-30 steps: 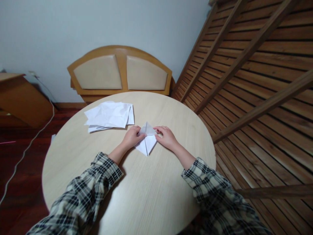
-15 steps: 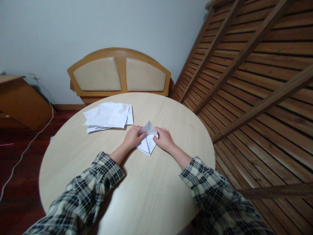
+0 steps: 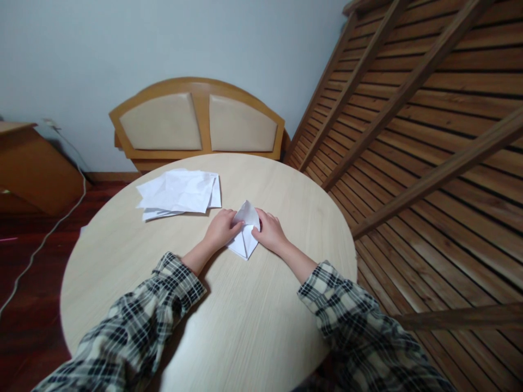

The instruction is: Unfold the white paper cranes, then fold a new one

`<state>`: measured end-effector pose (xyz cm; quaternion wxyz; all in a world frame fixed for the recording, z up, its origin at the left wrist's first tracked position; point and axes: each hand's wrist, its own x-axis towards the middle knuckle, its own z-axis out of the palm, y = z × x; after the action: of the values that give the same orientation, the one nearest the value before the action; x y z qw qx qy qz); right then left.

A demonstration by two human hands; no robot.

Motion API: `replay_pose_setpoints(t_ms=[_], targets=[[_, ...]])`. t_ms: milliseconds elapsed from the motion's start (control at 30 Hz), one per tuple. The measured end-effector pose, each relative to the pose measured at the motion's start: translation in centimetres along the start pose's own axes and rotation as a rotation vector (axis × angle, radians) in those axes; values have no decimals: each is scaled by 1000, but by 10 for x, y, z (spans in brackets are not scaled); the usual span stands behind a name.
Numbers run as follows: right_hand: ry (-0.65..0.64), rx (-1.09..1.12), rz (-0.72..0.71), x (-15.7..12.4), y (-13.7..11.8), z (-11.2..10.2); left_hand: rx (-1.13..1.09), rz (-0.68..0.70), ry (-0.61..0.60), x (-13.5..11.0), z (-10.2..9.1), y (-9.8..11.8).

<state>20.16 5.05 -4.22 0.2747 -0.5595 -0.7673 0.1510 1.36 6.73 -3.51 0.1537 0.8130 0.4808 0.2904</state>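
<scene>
A small folded sheet of white paper lies near the middle of the round table, its creased flap pointing away from me. My left hand grips its left side, the thumb resting on top by the fold. On the right edge, my right hand pinches the paper between thumb and fingers, and the upper flap bows slightly between both hands. The fingers under the paper are partly hidden. Farther left, beyond my left hand, is a loose stack of white paper sheets with wrinkled tops.
The pale round table sits against a wooden headboard with cream panels. Slatted wooden boards lean along the right side. At left stand a wooden cabinet and a white cable trailing over the dark red floor.
My right hand has pressed slightly inward, and the paper's upper flap now curves more. The whole view has shifted a little, moving things slightly left in the picture.
</scene>
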Motion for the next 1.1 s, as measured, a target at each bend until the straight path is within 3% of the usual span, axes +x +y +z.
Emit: replay_pose_setpoints(t_ms=[267, 400, 467, 633, 1100], targets=[[-27, 142, -92, 1, -1, -5, -8, -8, 23, 0, 4, -6], [-30, 333, -17, 5, 12, -17, -24, -2, 27, 0, 6, -12], [-31, 265, 14, 8, 19, -21, -37, 8, 19, 0, 6, -15], [-136, 14, -175, 14, 28, -22, -35, 16, -3, 0, 6, -18], [-150, 125, -102, 18, 31, -15, -13, 8, -5, 2, 7, -19]])
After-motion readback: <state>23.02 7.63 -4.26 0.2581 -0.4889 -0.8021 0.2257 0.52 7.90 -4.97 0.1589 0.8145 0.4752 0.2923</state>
